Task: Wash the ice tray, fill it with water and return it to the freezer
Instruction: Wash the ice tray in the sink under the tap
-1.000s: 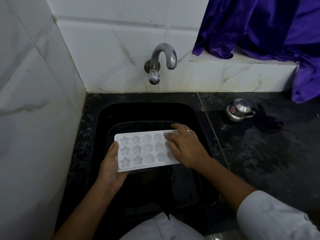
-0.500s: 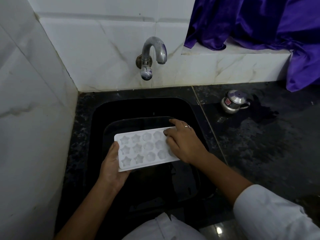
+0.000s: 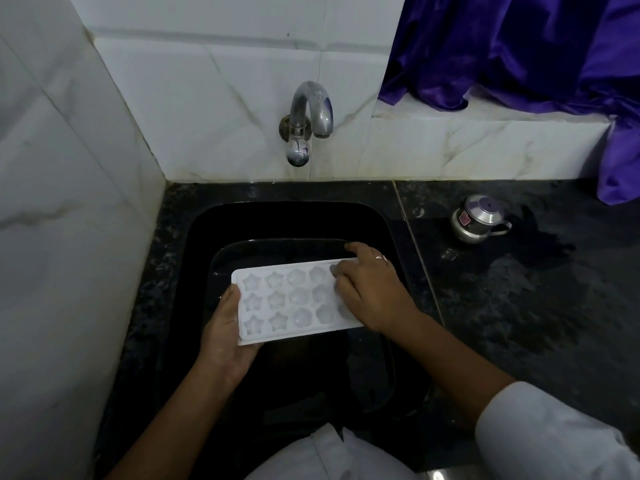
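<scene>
A white ice tray (image 3: 287, 299) with star-shaped and round cells is held level over the black sink (image 3: 291, 216). My left hand (image 3: 227, 336) grips its left end, thumb on top and fingers underneath. My right hand (image 3: 372, 292) lies on the tray's right end, with fingertips curled into the rightmost cells and over the far edge. A ring shows on one of its fingers. The metal tap (image 3: 308, 119) juts from the white tiled wall above the sink, and no water runs from it.
A dark basin (image 3: 381, 375) sits inside the sink under the tray. On the wet black counter to the right stands a small steel pot with a lid (image 3: 479, 220). Purple cloth (image 3: 519, 46) drapes over the white ledge. A tiled wall (image 3: 69, 202) closes the left side.
The tray and both hands hold nearly the same place over the sink. My right fingers have shifted slightly over the rightmost cells. The view has tilted a little.
</scene>
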Tool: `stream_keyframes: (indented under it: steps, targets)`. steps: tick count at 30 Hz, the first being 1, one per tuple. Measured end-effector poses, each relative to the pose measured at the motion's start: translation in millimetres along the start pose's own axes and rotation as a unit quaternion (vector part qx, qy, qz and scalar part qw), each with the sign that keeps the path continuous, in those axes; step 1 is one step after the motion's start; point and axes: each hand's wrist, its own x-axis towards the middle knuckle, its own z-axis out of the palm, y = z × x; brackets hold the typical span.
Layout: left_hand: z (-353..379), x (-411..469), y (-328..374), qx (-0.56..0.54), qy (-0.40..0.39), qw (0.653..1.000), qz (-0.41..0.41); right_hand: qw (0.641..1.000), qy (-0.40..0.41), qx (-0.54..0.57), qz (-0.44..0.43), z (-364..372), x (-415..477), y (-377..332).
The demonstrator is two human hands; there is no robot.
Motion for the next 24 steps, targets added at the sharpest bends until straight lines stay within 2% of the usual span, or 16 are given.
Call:
stream_keyframes:
  steps: [3,6,9,13,18,22,24]
  targets:
    - [6.0,-2.5,-5.2,-0.012,0.011,1.0,0.008,0.999,0.015,0.028,-0.039,-6.6,3.9,-3.1]
    - [14.6,-5.9,-12.4,-0.017,0.013,1.0,0.014,0.995,-0.021,-0.026,-0.091,-1.0,3.1,-0.5]
    - [22.6,-9.1,-19.6,-0.017,0.012,1.0,0.015,0.997,-0.017,-0.044,-0.062,-0.1,8.4,3.3]
    - [23.7,-6.6,-26.7,-0.043,0.019,0.999,0.024,0.989,-0.043,-0.08,-0.12,5.9,7.0,15.5]
    - [30.7,-4.9,-41.5,-0.035,0.028,0.998,0.036,0.994,-0.032,-0.052,-0.093,0.0,17.9,26.2]
    - [33.6,-4.3,-43.8,-0.045,0.037,0.997,0.045,0.985,-0.042,-0.086,-0.144,4.6,16.5,32.0]
    - [31.2,-2.7,-42.2,-0.046,0.04,0.997,0.056,0.987,-0.034,-0.068,-0.139,-1.9,20.6,40.3]
